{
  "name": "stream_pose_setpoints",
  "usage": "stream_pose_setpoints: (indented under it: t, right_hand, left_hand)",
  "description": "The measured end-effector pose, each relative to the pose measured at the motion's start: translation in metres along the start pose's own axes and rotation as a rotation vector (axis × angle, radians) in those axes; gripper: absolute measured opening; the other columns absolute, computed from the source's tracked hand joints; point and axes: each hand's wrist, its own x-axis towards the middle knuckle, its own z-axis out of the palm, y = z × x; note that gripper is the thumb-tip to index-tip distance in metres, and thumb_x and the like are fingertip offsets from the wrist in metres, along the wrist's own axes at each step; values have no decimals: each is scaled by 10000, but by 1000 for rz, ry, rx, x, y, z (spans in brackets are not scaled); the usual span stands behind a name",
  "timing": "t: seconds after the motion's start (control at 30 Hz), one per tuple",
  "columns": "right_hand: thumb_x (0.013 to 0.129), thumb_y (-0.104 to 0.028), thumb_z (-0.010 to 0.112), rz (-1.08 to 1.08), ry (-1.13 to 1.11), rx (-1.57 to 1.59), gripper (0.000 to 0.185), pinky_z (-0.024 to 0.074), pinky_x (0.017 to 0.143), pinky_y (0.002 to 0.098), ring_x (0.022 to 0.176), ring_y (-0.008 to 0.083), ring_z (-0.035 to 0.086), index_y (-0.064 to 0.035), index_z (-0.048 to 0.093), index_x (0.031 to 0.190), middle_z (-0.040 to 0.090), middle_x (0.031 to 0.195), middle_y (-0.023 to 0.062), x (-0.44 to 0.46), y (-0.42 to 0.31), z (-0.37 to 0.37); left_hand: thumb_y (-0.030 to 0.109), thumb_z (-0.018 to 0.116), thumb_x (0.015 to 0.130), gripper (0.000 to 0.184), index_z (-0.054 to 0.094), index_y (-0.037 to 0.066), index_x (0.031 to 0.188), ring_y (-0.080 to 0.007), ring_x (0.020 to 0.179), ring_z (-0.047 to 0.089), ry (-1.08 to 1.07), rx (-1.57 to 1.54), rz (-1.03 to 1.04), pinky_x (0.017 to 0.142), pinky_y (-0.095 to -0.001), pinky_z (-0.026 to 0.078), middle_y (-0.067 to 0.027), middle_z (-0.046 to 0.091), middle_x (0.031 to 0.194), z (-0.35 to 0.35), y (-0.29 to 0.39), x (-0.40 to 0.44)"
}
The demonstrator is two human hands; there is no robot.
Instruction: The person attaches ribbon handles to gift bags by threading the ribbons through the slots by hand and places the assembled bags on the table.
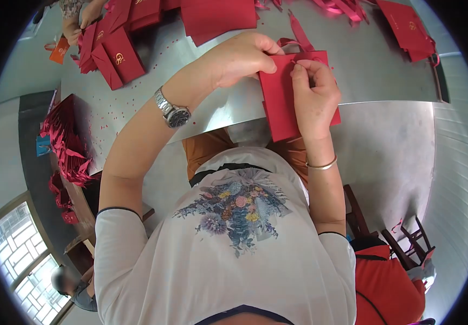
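A small red paper gift bag point(280, 103) lies flat, jutting over the table's near edge. My left hand point(247, 58) is closed at its upper left edge, thumb and fingers gripping the paper. Over the bag's upper right, my right hand point(318, 95) pinches thumb against forefinger on a thin bit of red ribbon near the top edge. A loop of that red ribbon point(299, 33) sticks up beyond the bag onto the table. My right fingertips partly cover where the ribbon meets the paper.
Red bags with gold print point(119, 58) are heaped at the upper left, near another person's hands point(85, 19). Flat red bags point(217, 19), loose ribbons point(342, 8) and another bag point(410, 30) lie on the metal table point(375, 70). Ribboned bags point(63, 135) pile left; wooden stools point(412, 244) stand right.
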Motion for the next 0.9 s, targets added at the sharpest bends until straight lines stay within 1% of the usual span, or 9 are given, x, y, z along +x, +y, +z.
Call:
stream_pose_setpoints:
  t: [0.1, 0.13, 0.2, 0.3, 0.4, 0.5, 0.63, 0.8, 0.9]
  right_hand:
    - [857, -80, 677, 51, -13, 63, 92, 518, 611, 274, 639, 140, 639, -13, 664, 920, 686, 770, 78, 1, 15, 6]
    - [858, -76, 675, 66, -16, 72, 93, 516, 605, 275, 635, 143, 639, -13, 662, 925, 684, 764, 78, 0, 16, 7]
    - [856, -74, 673, 25, -30, 15, 83, 514, 597, 281, 628, 157, 639, -16, 662, 914, 680, 760, 82, -1, 14, 6]
    - [852, -77, 670, -31, -75, -78, 66, 510, 580, 294, 613, 190, 639, -26, 663, 894, 674, 755, 94, 4, 9, 4]
    - [850, -91, 667, -30, -118, -137, 60, 509, 568, 307, 606, 223, 639, -38, 665, 879, 668, 751, 104, 6, 8, 4]
    - [850, -100, 665, -34, -134, -169, 62, 510, 566, 316, 609, 240, 641, -44, 666, 875, 667, 746, 108, 6, 8, 5]
    - [846, -97, 664, -80, -128, -206, 61, 514, 577, 323, 622, 246, 647, -44, 667, 876, 667, 744, 109, 6, 10, 7]
    - [840, -93, 659, -71, -152, -127, 60, 519, 594, 332, 652, 260, 655, -42, 669, 871, 672, 766, 115, 1, 9, 1]
    - [834, -91, 657, -89, -177, -141, 59, 521, 601, 339, 667, 267, 659, -44, 669, 867, 675, 778, 116, 1, 12, 3]
  left_hand:
    - [-20, 616, 819, 259, 637, -36, 1077, -118, 841, 603, 45, 209, -14, 734, -250, 485, -56, 648, 952, -4, -22, 14]
    - [-20, 616, 819, 259, 637, -36, 1077, -118, 841, 603, 43, 208, -22, 734, -250, 485, -56, 648, 952, -6, -28, 17]
    - [-21, 644, 815, 239, 648, -26, 1054, -104, 813, 592, 14, 52, -19, 716, -241, 477, -48, 647, 925, -8, -36, 19]
    - [16, 681, 802, 269, 656, -25, 1067, -131, 821, 583, 7, 20, -16, 702, -268, 472, -57, 648, 928, -10, -40, 18]
    - [29, 688, 818, 250, 656, -22, 1061, -122, 818, 581, 15, -32, 12, 697, -266, 471, -54, 647, 929, -9, -42, 16]
    - [-5, 646, 838, 209, 643, -18, 1047, -105, 828, 591, 16, -30, 9, 730, -240, 471, -43, 646, 941, -8, -45, 17]
    - [-4, 636, 846, 215, 639, -18, 1061, -114, 849, 600, 12, -49, -18, 752, -243, 477, -49, 649, 959, -9, -45, 17]
    - [3, 620, 862, 233, 633, -21, 1093, -128, 890, 612, 67, -212, -63, 789, -248, 487, -62, 653, 997, -4, -44, 12]
    - [14, 625, 865, 241, 630, -19, 1104, -124, 874, 610, 60, -168, -36, 782, -251, 490, -59, 651, 998, -4, -46, 13]
